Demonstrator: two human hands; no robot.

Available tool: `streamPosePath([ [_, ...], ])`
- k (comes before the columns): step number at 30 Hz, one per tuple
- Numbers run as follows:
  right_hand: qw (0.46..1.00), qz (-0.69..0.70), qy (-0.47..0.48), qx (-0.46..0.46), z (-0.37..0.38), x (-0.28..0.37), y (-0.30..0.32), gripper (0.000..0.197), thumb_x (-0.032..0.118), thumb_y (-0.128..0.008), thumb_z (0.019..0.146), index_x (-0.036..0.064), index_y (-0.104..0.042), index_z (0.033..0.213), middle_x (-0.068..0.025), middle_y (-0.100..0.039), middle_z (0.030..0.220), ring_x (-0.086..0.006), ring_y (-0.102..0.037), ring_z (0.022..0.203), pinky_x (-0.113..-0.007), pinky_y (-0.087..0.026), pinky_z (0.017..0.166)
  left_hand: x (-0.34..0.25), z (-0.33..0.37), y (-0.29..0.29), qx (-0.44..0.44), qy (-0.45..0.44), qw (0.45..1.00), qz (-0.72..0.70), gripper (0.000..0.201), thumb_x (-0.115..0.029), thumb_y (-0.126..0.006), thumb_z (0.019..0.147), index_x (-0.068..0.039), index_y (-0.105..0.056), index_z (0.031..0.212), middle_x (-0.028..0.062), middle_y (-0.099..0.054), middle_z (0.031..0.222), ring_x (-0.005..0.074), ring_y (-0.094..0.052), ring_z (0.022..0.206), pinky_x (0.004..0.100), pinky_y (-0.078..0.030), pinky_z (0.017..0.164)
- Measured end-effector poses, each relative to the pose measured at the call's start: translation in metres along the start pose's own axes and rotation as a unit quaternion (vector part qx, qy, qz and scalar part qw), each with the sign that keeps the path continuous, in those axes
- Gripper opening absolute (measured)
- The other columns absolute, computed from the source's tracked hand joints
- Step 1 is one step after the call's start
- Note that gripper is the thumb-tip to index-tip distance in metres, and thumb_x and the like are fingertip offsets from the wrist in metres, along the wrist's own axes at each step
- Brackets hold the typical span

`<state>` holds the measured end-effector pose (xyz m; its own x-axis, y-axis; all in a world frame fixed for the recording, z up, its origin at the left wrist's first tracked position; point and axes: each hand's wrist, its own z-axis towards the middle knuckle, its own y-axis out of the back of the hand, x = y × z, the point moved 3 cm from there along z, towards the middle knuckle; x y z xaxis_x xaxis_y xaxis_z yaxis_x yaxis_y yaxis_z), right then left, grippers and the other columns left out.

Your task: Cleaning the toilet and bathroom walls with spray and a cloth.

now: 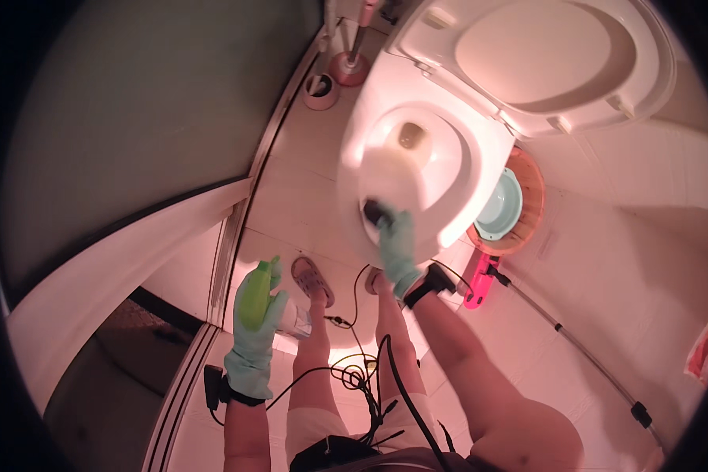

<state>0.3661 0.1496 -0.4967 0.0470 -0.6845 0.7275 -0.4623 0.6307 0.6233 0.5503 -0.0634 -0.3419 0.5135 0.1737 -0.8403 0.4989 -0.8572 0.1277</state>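
My left hand [253, 334], in a pale green rubber glove, is closed around a bright green squeeze bottle [255, 297] over the floor on the left. My right hand [399, 248], gloved alike, reaches to the near rim of the white toilet [352, 157]. Its fingers are closed on a small dark object [376, 212] at the inner edge of the bowl. That object is blurred, so its kind cannot be made out. Both the toilet's seat and lid [547, 55] are raised, and a little brownish water lies in the drain hole.
Left of the toilet stand a plunger [349, 69] and a round brush holder [321, 93]. To its right sit a wooden tub [532, 197] with a light blue basin [503, 206] and a pink floor tool [480, 287] with a long pole [586, 354]. Black cables [358, 374] hang before my legs.
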Motion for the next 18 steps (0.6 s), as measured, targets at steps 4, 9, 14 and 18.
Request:
streamPosePath([
  [4, 0.963, -0.052, 0.196, -0.178, 0.155, 0.032, 0.026, 0.032, 0.005, -0.054, 0.089, 0.0021, -0.061, 0.12, -0.021, -0.06, 0.096, -0.038, -0.055, 0.1, -0.046, -0.041, 0.097, 0.024, 0.004, 0.036, -0.022, 0.011, 1.0, 0.001, 0.055, 0.006, -0.057, 0.086, -0.001, -0.044, 0.14, 0.0104, -0.055, 0.132, 0.0201, -0.056, 0.116, 0.0328, -0.045, 0.099],
  [9, 0.923, -0.155, 0.271, -0.225, 0.251, 0.063, -0.016, 0.025, 0.004, -0.057, 0.081, 0.0096, -0.068, 0.103, -0.0169, -0.06, 0.088, -0.0342, -0.059, 0.082, -0.045, -0.049, 0.075, 0.055, -0.005, 0.054, -0.051, 0.031, 0.998, -0.005, 0.055, 0.006, -0.058, 0.085, -0.001, -0.046, 0.139, 0.0103, -0.055, 0.131, 0.0197, -0.056, 0.115, 0.033, -0.045, 0.099],
  [14, 0.931, -0.201, 0.304, -0.013, 0.113, 0.052, -0.086, 0.022, 0.008, -0.06, 0.078, 0.0126, -0.068, 0.098, -0.0117, -0.06, 0.089, -0.0341, -0.057, 0.086, -0.047, -0.046, 0.075, 0.072, -0.003, 0.066, -0.048, 0.033, 0.998, -0.011, 0.055, 0.004, -0.059, 0.084, -0.001, -0.047, 0.138, 0.0097, -0.057, 0.128, 0.0202, -0.057, 0.115, 0.0331, -0.045, 0.1],
  [18, 0.972, -0.127, 0.178, 0.09, -0.014, 0.043, -0.062, 0.027, 0.004, -0.062, 0.078, 0.0139, -0.068, 0.102, -0.0087, -0.058, 0.098, -0.0326, -0.054, 0.092, -0.045, -0.044, 0.082, 0.049, -0.001, 0.062, -0.004, 0.028, 0.999, -0.019, 0.054, 0.002, -0.059, 0.085, -0.001, -0.047, 0.138, 0.01, -0.057, 0.129, 0.0207, -0.057, 0.117, 0.0329, -0.045, 0.1],
])
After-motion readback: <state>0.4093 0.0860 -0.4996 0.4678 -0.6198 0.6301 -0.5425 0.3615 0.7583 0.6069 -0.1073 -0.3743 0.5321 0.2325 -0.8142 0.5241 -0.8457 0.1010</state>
